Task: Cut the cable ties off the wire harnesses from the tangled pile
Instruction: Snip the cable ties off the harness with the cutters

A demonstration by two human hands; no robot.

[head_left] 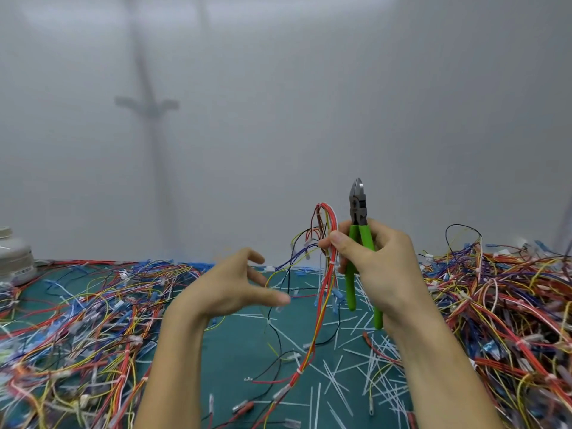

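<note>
A: why cutters (359, 212) pointing up?
B: right hand (377, 261) grips them, also pinches harness (322, 308) above mat (235, 351) — parked clear. left hand (229, 283) spread, empty — likely to steady wires by the tie (330, 262)

A strip of mat (235, 351) lies open between the left pile (77, 320) and the right pile (510, 305), strewn only with flat cut ties (335, 371). A harness (323, 301) hangs down through the middle of it, cutters (357, 209) just beside. A container (15, 255) fills the far left corner.
</note>
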